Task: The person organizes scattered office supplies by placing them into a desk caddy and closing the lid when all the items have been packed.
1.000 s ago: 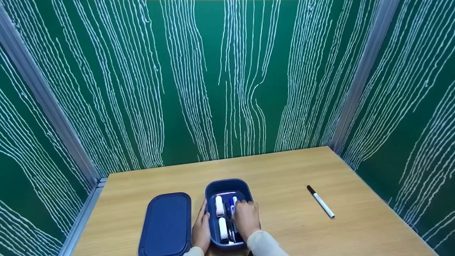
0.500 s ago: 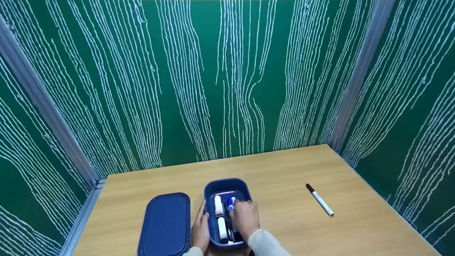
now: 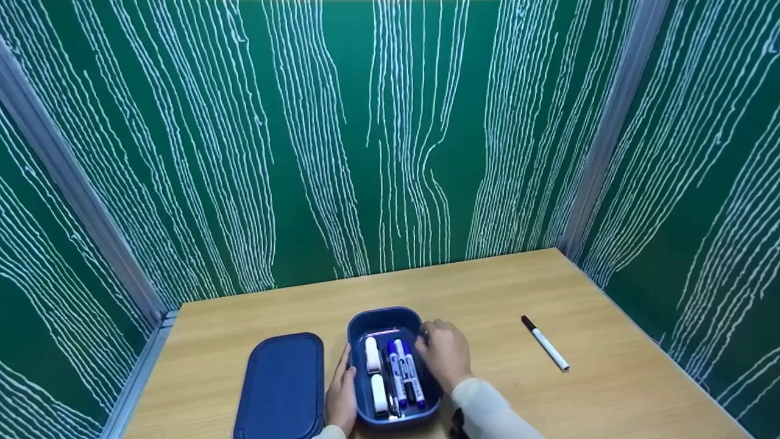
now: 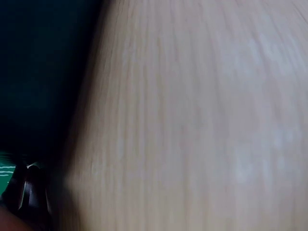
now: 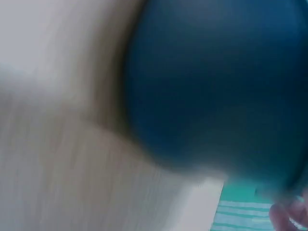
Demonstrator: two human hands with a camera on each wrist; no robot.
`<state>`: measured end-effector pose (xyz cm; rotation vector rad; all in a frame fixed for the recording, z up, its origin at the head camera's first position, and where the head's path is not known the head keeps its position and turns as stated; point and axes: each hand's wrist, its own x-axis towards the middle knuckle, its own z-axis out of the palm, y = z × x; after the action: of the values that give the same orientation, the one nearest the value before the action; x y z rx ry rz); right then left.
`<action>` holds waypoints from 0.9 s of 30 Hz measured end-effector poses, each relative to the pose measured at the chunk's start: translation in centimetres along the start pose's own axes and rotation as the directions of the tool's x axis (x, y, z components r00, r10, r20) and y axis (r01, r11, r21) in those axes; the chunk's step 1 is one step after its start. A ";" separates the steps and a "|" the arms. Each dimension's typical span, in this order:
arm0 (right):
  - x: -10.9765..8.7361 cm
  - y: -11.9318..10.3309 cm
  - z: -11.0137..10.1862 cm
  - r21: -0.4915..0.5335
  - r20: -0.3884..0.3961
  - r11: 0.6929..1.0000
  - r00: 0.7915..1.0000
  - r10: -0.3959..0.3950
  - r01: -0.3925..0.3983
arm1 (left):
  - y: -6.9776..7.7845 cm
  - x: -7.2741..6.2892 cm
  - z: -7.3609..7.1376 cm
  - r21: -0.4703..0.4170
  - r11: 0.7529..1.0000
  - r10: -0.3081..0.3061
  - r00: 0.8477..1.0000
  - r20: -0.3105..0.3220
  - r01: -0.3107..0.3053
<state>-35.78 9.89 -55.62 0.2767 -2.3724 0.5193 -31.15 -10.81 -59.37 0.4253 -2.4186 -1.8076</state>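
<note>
A dark blue box point(image 3: 390, 314) stands uncovered on the table, holding two blue-capped white markers point(image 3: 407, 372), a dark slim pen partly hidden beside them, and two white rounded pieces point(image 3: 378, 393) along its left side. My left hand point(image 3: 341, 399) rests against the box's left wall with its fingers extended; in the left wrist view its fingers point(image 4: 33, 197) show dark below the box wall point(image 4: 38, 72). Over the right rim is my right hand point(image 3: 446, 353), fingers loosely bent, with nothing visible in them. The right wrist view shows the box's outside point(image 5: 207, 96), blurred, and fingertips point(image 5: 286, 214) at the corner.
A flat blue lid point(image 3: 282, 384) lies left of the box. On the right of the wooden table point(image 3: 487, 292) lies a white marker with a black cap point(image 3: 545, 343). Green panels point(image 3: 304, 231) with white lines enclose the back and sides.
My right hand has come up out of the box and moved right to its rim, uncovering the blue-capped markers. My left hand stays against the box. The view has shifted slightly.
</note>
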 end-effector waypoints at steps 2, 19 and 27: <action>0.3 1.1 -0.5 0.017 0.025 0.999 0.999 0.031 -0.031 | -0.1 0.0 0.0 -0.005 1.000 0.001 1.000 -0.002 -0.001; 0.2 14.3 -5.3 -0.033 0.220 0.962 0.937 0.272 -0.272 | -0.3 -0.1 0.3 -0.010 0.999 0.032 0.999 -0.042 -0.032; -1.7 18.6 -7.0 -0.122 0.193 0.946 0.928 0.320 -0.301 | 0.1 -0.2 0.4 -0.011 0.999 0.036 0.998 -0.045 -0.037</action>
<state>-36.59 29.73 -57.39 -0.0953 -2.6571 0.5478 -31.06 -10.34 -59.43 0.4127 -2.3689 -1.7779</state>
